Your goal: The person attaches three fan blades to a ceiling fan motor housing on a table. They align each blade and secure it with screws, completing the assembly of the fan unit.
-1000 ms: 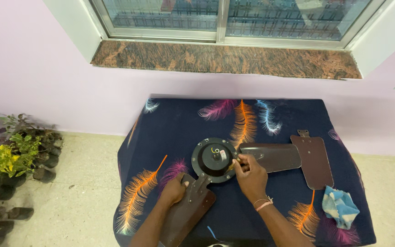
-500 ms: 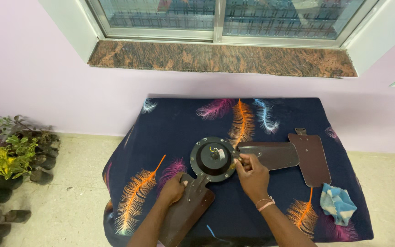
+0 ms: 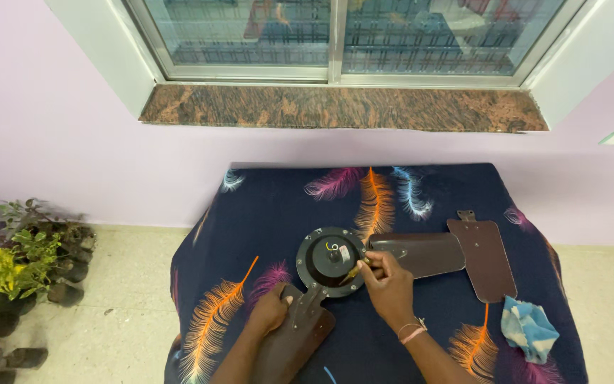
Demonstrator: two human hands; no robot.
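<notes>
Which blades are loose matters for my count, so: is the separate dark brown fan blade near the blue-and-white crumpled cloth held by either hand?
No: the separate dark brown fan blade lies alone on the feather-print cloth, apart from both hands.

Soft, even daylight enters through the window above, leaving the scene bright with only faint shadows below the window's stone sill. Focus is sharp; straight lines bow slightly toward the edges.

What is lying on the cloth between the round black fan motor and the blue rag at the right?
In the head view, two brown fan blades lie between the fan motor and the blue rag: one blade at the motor, another across its end.
</notes>
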